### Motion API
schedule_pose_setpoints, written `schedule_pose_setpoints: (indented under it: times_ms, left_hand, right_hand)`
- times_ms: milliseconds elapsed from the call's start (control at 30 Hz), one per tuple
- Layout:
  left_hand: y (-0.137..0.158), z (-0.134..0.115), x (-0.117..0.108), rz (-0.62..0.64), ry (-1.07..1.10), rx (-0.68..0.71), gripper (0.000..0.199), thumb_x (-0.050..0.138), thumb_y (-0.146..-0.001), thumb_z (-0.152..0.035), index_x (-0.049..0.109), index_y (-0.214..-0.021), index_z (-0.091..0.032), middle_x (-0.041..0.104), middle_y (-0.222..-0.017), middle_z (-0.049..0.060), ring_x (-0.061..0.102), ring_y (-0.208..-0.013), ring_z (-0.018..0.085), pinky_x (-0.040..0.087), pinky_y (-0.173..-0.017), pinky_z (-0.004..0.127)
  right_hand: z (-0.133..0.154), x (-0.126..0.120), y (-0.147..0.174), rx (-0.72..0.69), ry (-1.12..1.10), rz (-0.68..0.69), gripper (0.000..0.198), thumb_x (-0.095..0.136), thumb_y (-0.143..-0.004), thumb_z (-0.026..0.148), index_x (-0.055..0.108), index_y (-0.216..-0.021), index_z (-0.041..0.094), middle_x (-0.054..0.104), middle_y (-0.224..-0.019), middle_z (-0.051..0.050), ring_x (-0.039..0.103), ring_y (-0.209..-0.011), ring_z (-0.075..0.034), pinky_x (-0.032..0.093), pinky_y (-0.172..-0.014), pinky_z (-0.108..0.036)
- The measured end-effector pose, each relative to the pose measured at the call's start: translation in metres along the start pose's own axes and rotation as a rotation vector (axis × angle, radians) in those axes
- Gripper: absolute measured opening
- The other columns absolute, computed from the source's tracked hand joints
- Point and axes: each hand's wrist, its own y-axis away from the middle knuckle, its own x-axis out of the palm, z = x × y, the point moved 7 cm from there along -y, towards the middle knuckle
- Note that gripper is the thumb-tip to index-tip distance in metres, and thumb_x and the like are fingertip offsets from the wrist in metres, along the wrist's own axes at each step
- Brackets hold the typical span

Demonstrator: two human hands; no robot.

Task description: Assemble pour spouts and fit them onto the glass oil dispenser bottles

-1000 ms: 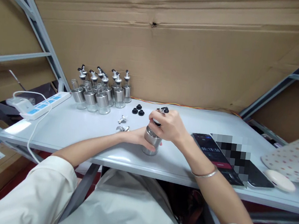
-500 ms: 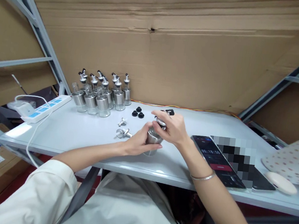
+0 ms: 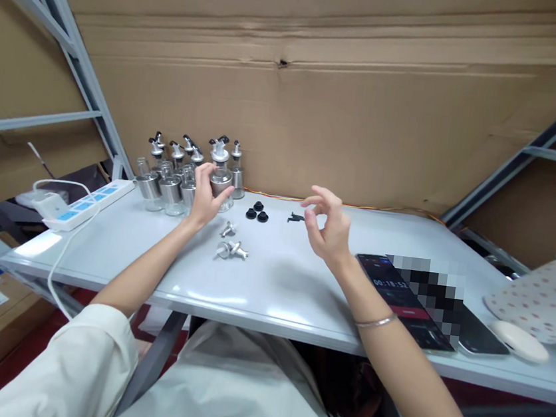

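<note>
My left hand (image 3: 207,194) is wrapped round an oil bottle (image 3: 221,181) with a steel band and a metal pourer top, at the front right of the bottle group. My right hand (image 3: 327,226) hovers over the table with fingers bent and apart, nothing between them. Just left of it lies a small black plastic part (image 3: 295,218), partly hidden by the fingers. Several black stoppers (image 3: 257,211) sit between the hands. Loose metal pourer spouts (image 3: 232,250) lie nearer the front, below my left hand.
Bottles without tops (image 3: 170,186) stand left of my left hand, with topped bottles behind. A white power strip (image 3: 90,204) runs along the table's left side. Phones (image 3: 402,303), a white oval object (image 3: 518,341) and a dotted bag (image 3: 533,304) lie at right. Cardboard (image 3: 288,122) walls the back.
My left hand has carried the topped bottle from the table's front middle to the bottle group at the back left. My right hand has let go of it and opened.
</note>
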Motion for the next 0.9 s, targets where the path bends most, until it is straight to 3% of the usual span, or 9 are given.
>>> schedule_pose_setpoints:
  times_ms: [200, 367, 600, 800, 900]
  left_hand:
    - [0.008, 0.031, 0.017, 0.173, -0.088, -0.101, 0.044, 0.068, -0.071, -0.026, 0.042, -0.105, -0.017, 0.044, -0.109, 0.009, 0.047, -0.107, 0.023, 0.038, -0.099, 0.041]
    - [0.011, 0.036, 0.020, 0.174, -0.115, -0.179, 0.044, 0.070, -0.065, -0.020, 0.042, -0.100, -0.017, 0.045, -0.104, 0.008, 0.048, -0.103, 0.023, 0.040, -0.097, 0.041]
    - [0.013, 0.051, 0.022, 0.131, -0.084, -0.252, 0.055, 0.065, -0.063, -0.014, 0.037, -0.110, -0.016, 0.045, -0.108, 0.010, 0.048, -0.106, 0.025, 0.039, -0.100, 0.045]
    - [0.016, 0.041, 0.021, 0.033, -0.071, -0.165, 0.073, 0.063, -0.064, -0.012, 0.025, -0.127, -0.015, 0.031, -0.124, 0.016, 0.036, -0.123, 0.029, 0.031, -0.107, 0.048]
    - [0.013, 0.023, 0.012, -0.040, -0.117, -0.053, 0.069, 0.058, -0.068, -0.013, 0.025, -0.128, -0.016, 0.026, -0.130, 0.017, 0.026, -0.130, 0.029, 0.028, -0.109, 0.047]
  right_hand:
    - [0.008, 0.004, -0.002, -0.035, 0.041, 0.039, 0.025, 0.045, -0.086, 0.016, 0.050, -0.109, 0.023, 0.060, -0.061, 0.004, 0.055, -0.045, -0.009, 0.045, -0.051, -0.021]
    - [0.010, 0.003, -0.003, -0.041, 0.065, 0.034, 0.015, 0.045, -0.084, 0.013, 0.052, -0.093, 0.022, 0.056, -0.054, 0.006, 0.050, -0.040, -0.008, 0.041, -0.047, -0.020]
    - [-0.002, 0.012, 0.000, 0.077, 0.077, 0.135, 0.015, 0.043, -0.084, 0.017, 0.052, -0.095, 0.022, 0.057, -0.055, 0.004, 0.050, -0.041, -0.009, 0.039, -0.047, -0.021]
    - [0.000, 0.010, -0.001, 0.053, 0.077, 0.125, 0.016, 0.043, -0.084, 0.016, 0.052, -0.096, 0.022, 0.057, -0.055, 0.005, 0.049, -0.041, -0.008, 0.037, -0.046, -0.020]
    - [0.002, 0.008, -0.002, 0.029, 0.084, 0.099, 0.016, 0.044, -0.084, 0.014, 0.052, -0.096, 0.022, 0.057, -0.055, 0.005, 0.049, -0.041, -0.008, 0.038, -0.046, -0.020]
